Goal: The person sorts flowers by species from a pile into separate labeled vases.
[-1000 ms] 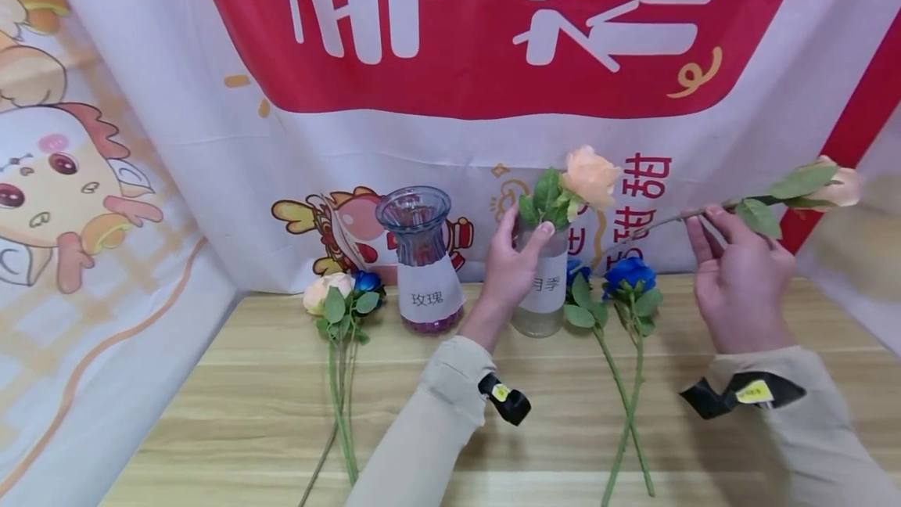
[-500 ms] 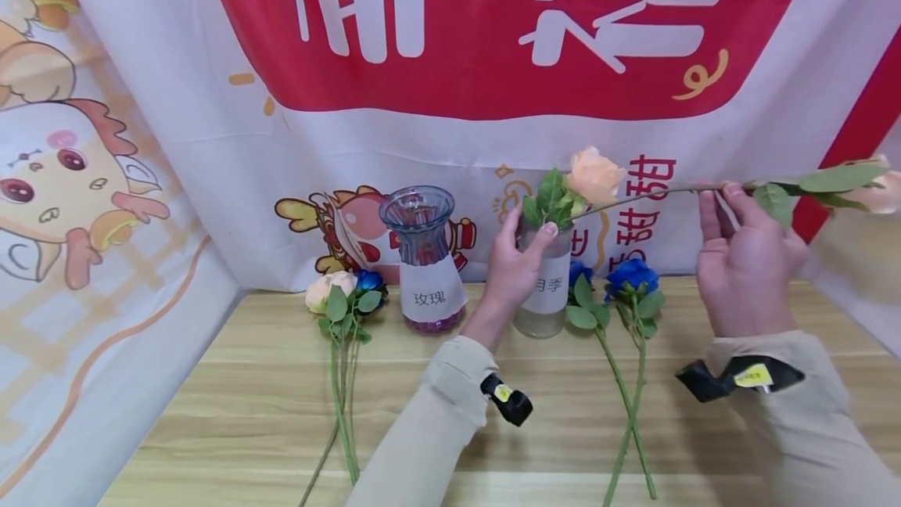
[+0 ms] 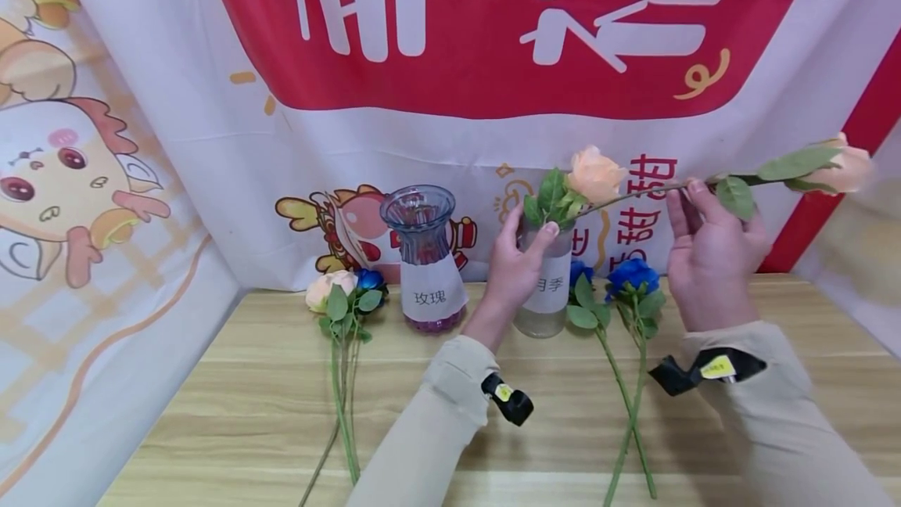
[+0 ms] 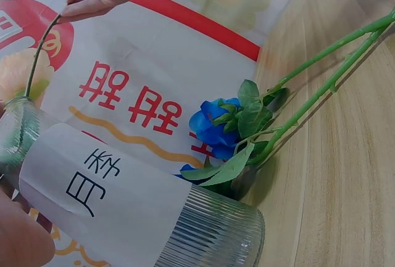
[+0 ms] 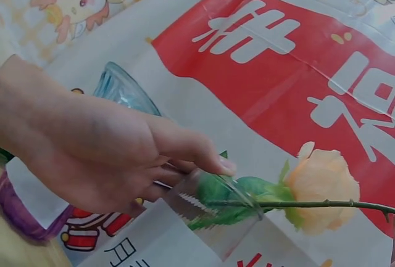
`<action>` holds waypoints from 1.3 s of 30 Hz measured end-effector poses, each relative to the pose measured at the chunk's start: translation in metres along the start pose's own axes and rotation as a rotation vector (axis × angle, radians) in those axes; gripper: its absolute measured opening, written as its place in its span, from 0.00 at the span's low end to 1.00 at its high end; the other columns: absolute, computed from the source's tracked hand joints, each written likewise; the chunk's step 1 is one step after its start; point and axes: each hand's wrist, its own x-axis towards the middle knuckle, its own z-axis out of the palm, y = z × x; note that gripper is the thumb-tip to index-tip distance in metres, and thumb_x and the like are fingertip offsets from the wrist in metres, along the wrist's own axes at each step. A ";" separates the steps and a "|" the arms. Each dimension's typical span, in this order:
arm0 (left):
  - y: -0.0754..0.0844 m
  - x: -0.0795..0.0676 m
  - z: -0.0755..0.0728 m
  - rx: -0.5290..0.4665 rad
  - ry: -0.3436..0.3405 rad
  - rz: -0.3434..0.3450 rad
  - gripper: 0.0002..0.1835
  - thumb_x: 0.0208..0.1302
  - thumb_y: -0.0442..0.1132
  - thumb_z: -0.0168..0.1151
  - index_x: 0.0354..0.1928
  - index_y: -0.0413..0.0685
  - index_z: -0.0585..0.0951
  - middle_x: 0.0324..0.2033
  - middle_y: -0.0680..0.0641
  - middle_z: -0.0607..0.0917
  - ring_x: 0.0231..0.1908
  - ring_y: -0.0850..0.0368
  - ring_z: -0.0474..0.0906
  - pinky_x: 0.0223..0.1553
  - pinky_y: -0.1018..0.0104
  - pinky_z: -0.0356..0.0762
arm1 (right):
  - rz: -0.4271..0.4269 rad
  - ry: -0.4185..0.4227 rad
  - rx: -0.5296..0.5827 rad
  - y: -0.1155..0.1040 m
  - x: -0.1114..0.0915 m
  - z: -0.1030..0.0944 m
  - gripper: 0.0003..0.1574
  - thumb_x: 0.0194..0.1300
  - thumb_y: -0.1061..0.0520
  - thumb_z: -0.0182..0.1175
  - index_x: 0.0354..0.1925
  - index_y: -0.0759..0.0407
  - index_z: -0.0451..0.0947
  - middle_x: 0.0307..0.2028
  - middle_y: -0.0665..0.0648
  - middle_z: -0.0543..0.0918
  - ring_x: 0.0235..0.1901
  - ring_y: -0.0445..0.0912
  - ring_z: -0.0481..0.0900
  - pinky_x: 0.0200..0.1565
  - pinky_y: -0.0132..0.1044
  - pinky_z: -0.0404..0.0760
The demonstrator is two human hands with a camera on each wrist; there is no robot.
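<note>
My left hand (image 3: 517,264) grips the neck of a clear ribbed glass jar (image 4: 216,230), which stands upright with a white paper label. One peach rose (image 3: 596,175) stands in it, its bloom and leaves above the rim. With my right hand (image 3: 714,257) I pinch the brown stem of a second peach rose (image 3: 841,165), held nearly level with its bloom to the far right. In the right wrist view this stem (image 5: 333,204) crosses the jar's rim, its lower end among the leaves; how deep it reaches is unclear.
A blue-tinted glass vase (image 3: 425,257) with a label and purple base stands left of the jar. Peach and blue roses (image 3: 345,300) lie at the left. Blue roses (image 3: 632,278) with crossed stems lie at the right on the wooden table (image 3: 232,413). A printed cloth (image 3: 479,139) hangs behind.
My right hand first raised the second peach rose's stem to the jar's mouth, shifting slightly right, then moved left toward the jar with it. The left hand stays on the jar.
</note>
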 end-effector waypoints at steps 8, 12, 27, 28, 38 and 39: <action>-0.001 0.001 0.001 -0.010 0.003 0.004 0.38 0.75 0.53 0.64 0.82 0.59 0.62 0.81 0.47 0.66 0.82 0.49 0.60 0.83 0.48 0.58 | -0.021 -0.037 -0.055 0.019 -0.006 0.003 0.31 0.58 0.64 0.78 0.59 0.55 0.82 0.62 0.57 0.83 0.60 0.52 0.86 0.52 0.37 0.90; 0.000 0.001 0.002 -0.021 0.000 0.002 0.38 0.75 0.52 0.65 0.82 0.60 0.63 0.81 0.48 0.67 0.81 0.49 0.61 0.82 0.48 0.60 | -0.030 -0.051 -0.092 0.027 -0.010 0.004 0.31 0.56 0.63 0.80 0.58 0.57 0.82 0.60 0.58 0.84 0.56 0.52 0.88 0.52 0.37 0.90; 0.001 0.001 0.001 0.005 0.004 -0.002 0.39 0.75 0.53 0.64 0.82 0.60 0.62 0.81 0.48 0.66 0.82 0.49 0.60 0.83 0.47 0.58 | -0.019 -0.095 -0.133 0.058 -0.016 0.008 0.30 0.57 0.67 0.78 0.57 0.64 0.79 0.51 0.61 0.86 0.44 0.50 0.91 0.49 0.38 0.91; 0.001 0.001 0.001 0.004 0.005 -0.003 0.38 0.75 0.53 0.64 0.82 0.60 0.63 0.81 0.48 0.66 0.82 0.49 0.60 0.83 0.47 0.58 | -0.015 -0.095 -0.146 0.059 -0.016 0.007 0.30 0.57 0.67 0.79 0.57 0.63 0.80 0.52 0.61 0.86 0.44 0.50 0.91 0.49 0.38 0.91; 0.000 0.000 0.001 0.005 0.015 0.003 0.37 0.75 0.52 0.64 0.81 0.60 0.64 0.81 0.48 0.67 0.81 0.49 0.61 0.83 0.46 0.58 | -0.058 -0.133 -0.197 0.075 -0.017 0.005 0.26 0.57 0.69 0.78 0.54 0.67 0.83 0.47 0.61 0.88 0.42 0.49 0.92 0.52 0.41 0.91; 0.000 0.000 0.001 0.002 0.015 0.002 0.37 0.75 0.52 0.64 0.81 0.60 0.64 0.80 0.48 0.68 0.81 0.49 0.61 0.83 0.46 0.59 | -0.061 -0.135 -0.202 0.075 -0.017 0.005 0.27 0.57 0.69 0.78 0.55 0.67 0.83 0.47 0.61 0.88 0.42 0.49 0.91 0.52 0.42 0.91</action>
